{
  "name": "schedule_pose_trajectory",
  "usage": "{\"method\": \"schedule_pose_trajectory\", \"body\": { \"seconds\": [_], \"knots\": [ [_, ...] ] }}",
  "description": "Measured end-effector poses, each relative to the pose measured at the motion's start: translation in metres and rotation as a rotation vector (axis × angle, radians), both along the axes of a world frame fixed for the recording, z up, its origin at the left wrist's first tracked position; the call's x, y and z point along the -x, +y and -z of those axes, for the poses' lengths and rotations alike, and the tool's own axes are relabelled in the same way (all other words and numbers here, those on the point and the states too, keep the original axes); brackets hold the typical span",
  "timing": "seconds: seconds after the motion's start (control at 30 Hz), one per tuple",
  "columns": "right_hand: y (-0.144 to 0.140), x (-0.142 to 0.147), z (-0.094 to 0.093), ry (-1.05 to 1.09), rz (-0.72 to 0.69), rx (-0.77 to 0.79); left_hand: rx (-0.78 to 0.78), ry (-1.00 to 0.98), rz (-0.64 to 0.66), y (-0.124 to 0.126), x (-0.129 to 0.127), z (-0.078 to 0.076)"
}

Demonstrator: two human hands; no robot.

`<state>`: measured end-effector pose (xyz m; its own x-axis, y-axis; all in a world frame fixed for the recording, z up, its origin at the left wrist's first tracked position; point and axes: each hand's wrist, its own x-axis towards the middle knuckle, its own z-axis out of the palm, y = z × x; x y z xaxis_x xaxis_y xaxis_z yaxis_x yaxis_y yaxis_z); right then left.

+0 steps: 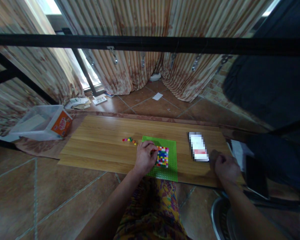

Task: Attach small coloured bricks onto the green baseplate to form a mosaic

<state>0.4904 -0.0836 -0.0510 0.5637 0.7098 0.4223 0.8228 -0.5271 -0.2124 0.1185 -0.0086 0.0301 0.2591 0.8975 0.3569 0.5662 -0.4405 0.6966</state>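
Left hand (145, 156) pinches at the brick mosaic (162, 156) mid-frame, steadying the green baseplate (170, 143); right hand (225, 167) rests clenched beside the phone (198, 146)

Our left hand (145, 158) rests on the green studded plastic baseplate (168, 145), fingertips at the multicoloured brick patch (162, 156); right hand (226, 168) curled near the wooden board's (100, 140) right edge.

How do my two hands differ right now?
The left hand rests on the green baseplate, fingers at the coloured brick patch. The right hand lies curled on the wooden board beside the phone, off the baseplate. Both are bare, palms down.
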Motion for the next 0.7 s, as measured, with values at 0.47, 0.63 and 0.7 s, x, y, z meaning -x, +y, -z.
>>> {"method": "schedule_pose_trajectory", "body": {
  "seconds": [0.47,0.63,0.7],
  "knots": [
    [0.0,-0.003,0.002,-0.011,-0.014,-0.009,0.445,-0.432,-0.03,0.001,-0.006,0.019],
    [-0.001,-0.003,0.003,-0.01,-0.023,0.002,0.718,-0.565,0.018,0.001,-0.008,0.013],
    [-0.002,-0.003,0.002,-0.001,-0.011,0.012,0.756,-0.59,0.016,0.001,-0.009,0.011]
  ]
}}
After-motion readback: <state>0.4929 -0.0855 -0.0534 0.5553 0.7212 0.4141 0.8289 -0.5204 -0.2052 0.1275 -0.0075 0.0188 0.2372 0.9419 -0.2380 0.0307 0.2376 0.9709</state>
